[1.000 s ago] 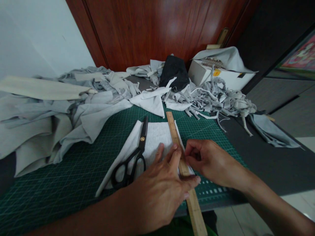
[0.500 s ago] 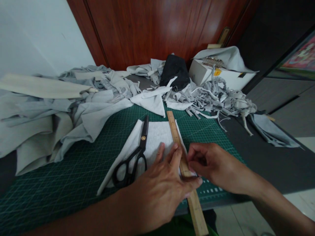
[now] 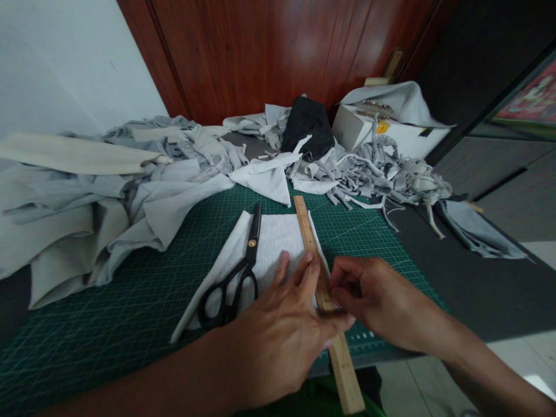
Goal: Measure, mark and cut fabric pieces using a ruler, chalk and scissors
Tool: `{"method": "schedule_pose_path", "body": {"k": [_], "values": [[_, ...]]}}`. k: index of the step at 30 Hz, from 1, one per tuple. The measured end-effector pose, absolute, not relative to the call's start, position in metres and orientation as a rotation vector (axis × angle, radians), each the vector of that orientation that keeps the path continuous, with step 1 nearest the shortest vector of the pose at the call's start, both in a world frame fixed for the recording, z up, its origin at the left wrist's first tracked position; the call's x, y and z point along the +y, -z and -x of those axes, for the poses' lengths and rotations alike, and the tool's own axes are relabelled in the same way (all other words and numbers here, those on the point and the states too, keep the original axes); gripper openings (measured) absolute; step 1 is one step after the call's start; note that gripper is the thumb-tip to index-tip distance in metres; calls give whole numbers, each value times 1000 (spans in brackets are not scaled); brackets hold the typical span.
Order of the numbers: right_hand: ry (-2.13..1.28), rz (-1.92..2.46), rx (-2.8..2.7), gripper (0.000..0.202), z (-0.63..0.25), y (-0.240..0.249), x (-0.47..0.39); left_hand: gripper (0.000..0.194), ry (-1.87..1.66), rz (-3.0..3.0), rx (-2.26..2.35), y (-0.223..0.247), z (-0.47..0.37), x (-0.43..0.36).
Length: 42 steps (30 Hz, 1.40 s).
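Observation:
My left hand (image 3: pixel 284 327) lies across a wooden ruler (image 3: pixel 307 229), its fingers spread and pressing it down onto a piece of white cloth (image 3: pixel 281 234). The thumb reaches over the ruler toward my right hand (image 3: pixel 369 295). Close against the ruler's right edge, that right hand is closed in a pinch near the cloth's right border; whatever its fingertips hold is hidden. Black-handled scissors (image 3: pixel 251 243) rest on the left part of the cloth, blades pointing away from me. The ruler's near end sticks out past the table edge.
A green cutting mat (image 3: pixel 360 229) covers much of the dark table (image 3: pixel 469 289). Grey cloth pieces (image 3: pixel 169 202) are heaped at left. Behind lie a black cloth item (image 3: pixel 307 127), a tangle of grey strips (image 3: pixel 377 171) and a white box (image 3: pixel 406 139). Folded grey cloth (image 3: pixel 482 229) sits at right.
My right hand has shifted very slightly, still pinched beside the ruler. The left hand, ruler, cloth and scissors stay essentially in place.

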State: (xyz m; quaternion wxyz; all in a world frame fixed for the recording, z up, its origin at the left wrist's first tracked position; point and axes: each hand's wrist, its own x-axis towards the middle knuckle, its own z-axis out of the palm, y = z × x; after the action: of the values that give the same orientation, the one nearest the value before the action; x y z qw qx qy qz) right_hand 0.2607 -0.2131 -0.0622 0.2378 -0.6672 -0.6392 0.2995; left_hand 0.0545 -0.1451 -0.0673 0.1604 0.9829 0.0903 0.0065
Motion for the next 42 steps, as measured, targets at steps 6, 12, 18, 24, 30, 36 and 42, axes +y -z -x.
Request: {"method": "schedule_pose_path", "body": {"k": [6, 12, 18, 24, 30, 36, 42], "values": [[-704, 1712, -1473, 9, -271, 71, -198, 45, -46, -2766, 267, 66, -54, -144], [-910, 1620, -1303, 19, -275, 67, -203, 59, -172, -2768, 335, 77, -56, -147], [-951, 1593, -1283, 27, -272, 61, -213, 49, -208, -2730, 368, 76, -58, -148], [-981, 1559, -1361, 14, -268, 56, -225, 38, -171, -2670, 414, 68, -57, -144], [-1051, 1620, -1501, 10, -271, 57, -240, 37, -135, -2575, 434, 55, -62, -137], [-1001, 1673, -1566, 8, -269, 64, -244, 44, -157, -2527, 468, 52, -68, -132], [-876, 1656, -1631, 4, -265, 62, -243, 44, -192, -2494, 473, 53, -71, -129]]}}
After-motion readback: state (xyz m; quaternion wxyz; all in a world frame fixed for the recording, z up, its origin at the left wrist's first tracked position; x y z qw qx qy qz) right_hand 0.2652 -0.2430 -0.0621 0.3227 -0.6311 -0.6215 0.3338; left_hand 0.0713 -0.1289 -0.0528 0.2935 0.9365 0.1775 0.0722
